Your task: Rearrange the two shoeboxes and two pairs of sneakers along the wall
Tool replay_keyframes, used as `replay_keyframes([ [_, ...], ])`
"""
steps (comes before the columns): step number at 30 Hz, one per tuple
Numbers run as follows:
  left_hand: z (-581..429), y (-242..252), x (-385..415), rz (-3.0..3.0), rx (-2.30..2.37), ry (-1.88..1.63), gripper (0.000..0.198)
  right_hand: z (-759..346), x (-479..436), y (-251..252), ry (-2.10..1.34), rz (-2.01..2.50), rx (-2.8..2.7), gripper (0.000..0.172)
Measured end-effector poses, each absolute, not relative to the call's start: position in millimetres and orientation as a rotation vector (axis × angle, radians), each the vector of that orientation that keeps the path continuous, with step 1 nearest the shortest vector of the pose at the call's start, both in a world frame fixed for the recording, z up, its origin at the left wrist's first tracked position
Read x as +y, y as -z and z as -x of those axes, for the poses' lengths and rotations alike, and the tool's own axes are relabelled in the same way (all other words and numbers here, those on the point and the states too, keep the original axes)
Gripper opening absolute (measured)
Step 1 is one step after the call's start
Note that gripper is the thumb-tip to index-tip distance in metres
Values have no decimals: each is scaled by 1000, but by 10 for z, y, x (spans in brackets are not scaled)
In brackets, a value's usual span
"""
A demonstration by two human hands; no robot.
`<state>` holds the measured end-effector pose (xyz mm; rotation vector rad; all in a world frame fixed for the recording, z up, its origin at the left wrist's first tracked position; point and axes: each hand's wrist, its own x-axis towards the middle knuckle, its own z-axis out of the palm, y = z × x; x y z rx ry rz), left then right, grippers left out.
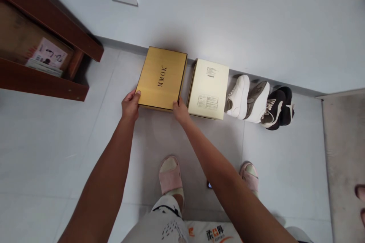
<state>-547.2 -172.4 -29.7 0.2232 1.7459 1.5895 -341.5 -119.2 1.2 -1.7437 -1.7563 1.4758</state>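
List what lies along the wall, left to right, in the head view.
In order: brown wooden shelf → gold box, with the left hand and right hand gripping its near corners → cream box → white sneaker → grey-and-white sneaker → black sneakers.

The light is bright, soft and even. A dim shadow sits by the gold box (161,78) at 12 o'clock. The edges bend.
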Motion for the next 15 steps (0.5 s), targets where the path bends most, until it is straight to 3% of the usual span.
replay_keyframes([
  [8, 5380, 377, -1743, -348, 1818, -1609, 44, 3449, -1256, -85, -1525, 1857, -1677, 69],
  [15, 4884, -1, -1906, -756, 2114, -1573, 68, 2806, -1229, -379, -1215, 1561, -1792, 71],
])
